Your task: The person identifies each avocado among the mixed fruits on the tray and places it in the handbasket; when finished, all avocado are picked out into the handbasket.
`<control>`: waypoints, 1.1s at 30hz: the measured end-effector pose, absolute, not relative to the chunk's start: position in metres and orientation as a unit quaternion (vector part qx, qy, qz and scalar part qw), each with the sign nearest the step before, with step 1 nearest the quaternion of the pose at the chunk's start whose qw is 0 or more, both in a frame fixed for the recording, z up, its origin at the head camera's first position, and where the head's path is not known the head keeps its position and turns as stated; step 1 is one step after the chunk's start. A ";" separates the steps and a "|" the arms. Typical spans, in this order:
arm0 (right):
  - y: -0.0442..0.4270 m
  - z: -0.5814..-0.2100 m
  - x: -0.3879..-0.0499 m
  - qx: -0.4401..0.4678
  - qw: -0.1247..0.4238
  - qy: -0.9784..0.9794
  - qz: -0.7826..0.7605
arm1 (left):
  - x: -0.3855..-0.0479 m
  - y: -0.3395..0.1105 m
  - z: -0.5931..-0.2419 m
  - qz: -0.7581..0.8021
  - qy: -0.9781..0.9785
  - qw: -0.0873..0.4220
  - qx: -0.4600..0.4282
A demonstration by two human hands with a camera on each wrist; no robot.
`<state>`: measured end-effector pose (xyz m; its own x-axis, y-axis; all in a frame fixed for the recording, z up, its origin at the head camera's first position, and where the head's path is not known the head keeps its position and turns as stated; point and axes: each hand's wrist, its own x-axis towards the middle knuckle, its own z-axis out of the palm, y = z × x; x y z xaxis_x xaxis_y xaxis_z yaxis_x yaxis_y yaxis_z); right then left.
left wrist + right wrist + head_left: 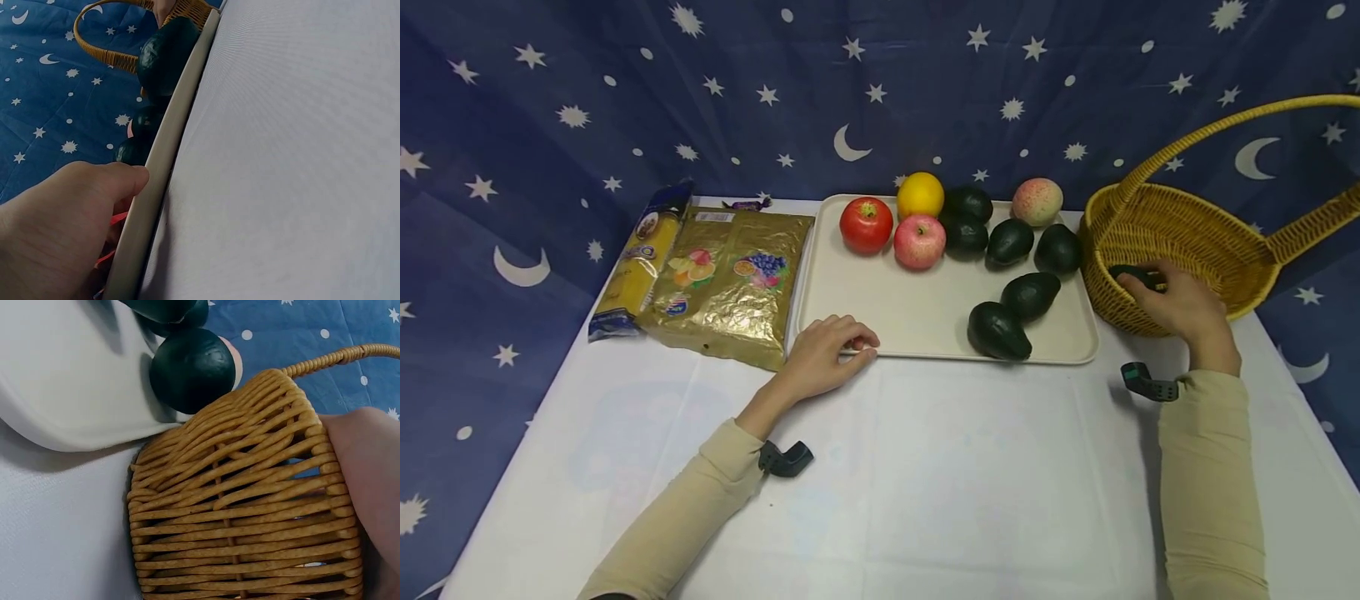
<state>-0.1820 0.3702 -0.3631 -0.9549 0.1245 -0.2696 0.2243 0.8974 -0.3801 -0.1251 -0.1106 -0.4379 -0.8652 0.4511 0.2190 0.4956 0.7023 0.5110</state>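
Observation:
Inside the near-left part of the wicker basket (1262, 287), my right hand (1183, 307) grips a dark green avocado (1131, 272). The basket's woven side (244, 512) hides that hand's fingers in the right wrist view. My left hand (826, 357) lies at the front left edge of the cream tray (895, 312), fingers loosely bent and holding nothing. Its thumb is by the tray's rim (159, 162) in the left wrist view. Several more avocados rest on the tray, two of them near its front right, including one avocado (997, 331) by the front rim.
Along the tray's back are a red tomato-like fruit (867, 225), a pink apple (919, 242), a yellow round fruit (921, 195) and a peach (1037, 202). Left of the tray lie a gold bag (730, 283) and a yellow-blue packet (638, 265). The basket's tall handle (1217, 127) arches above it.

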 end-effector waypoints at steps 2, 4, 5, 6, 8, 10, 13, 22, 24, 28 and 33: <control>0.369 -0.363 -0.182 0.085 0.116 0.969 -0.202 | -0.125 -0.111 -0.437 -0.288 -0.922 0.039 -0.256; 0.368 -0.363 -0.182 0.085 0.113 0.969 -0.202 | -0.125 -0.111 -0.436 -0.289 -0.922 0.039 -0.256; 0.368 -0.364 -0.182 0.085 0.112 0.969 -0.203 | -0.125 -0.112 -0.436 -0.289 -0.922 0.038 -0.256; 0.367 -0.364 -0.182 0.085 0.111 0.969 -0.203 | -0.125 -0.112 -0.436 -0.289 -0.922 0.038 -0.256; 0.367 -0.364 -0.181 0.086 0.109 0.969 -0.204 | -0.125 -0.112 -0.436 -0.290 -0.921 0.036 -0.257; 0.367 -0.365 -0.180 0.087 0.106 0.969 -0.207 | -0.125 -0.112 -0.436 -0.289 -0.921 0.036 -0.257; 0.368 -0.367 -0.179 0.092 0.092 0.966 -0.221 | -0.125 -0.111 -0.436 -0.288 -0.921 0.036 -0.258; 0.353 -0.360 -0.175 0.037 -0.048 0.961 -0.271 | -0.125 -0.110 -0.435 -0.286 -0.923 0.034 -0.256; 0.344 -0.356 -0.173 0.010 -0.078 0.958 -0.275 | -0.124 -0.111 -0.435 -0.286 -0.923 0.033 -0.255; 0.325 -0.350 -0.169 -0.045 -0.100 0.953 -0.284 | -0.124 -0.111 -0.436 -0.288 -0.923 0.034 -0.254; 0.303 -0.349 -0.166 -0.120 -0.108 0.947 -0.278 | -0.124 -0.110 -0.437 -0.288 -0.922 0.036 -0.256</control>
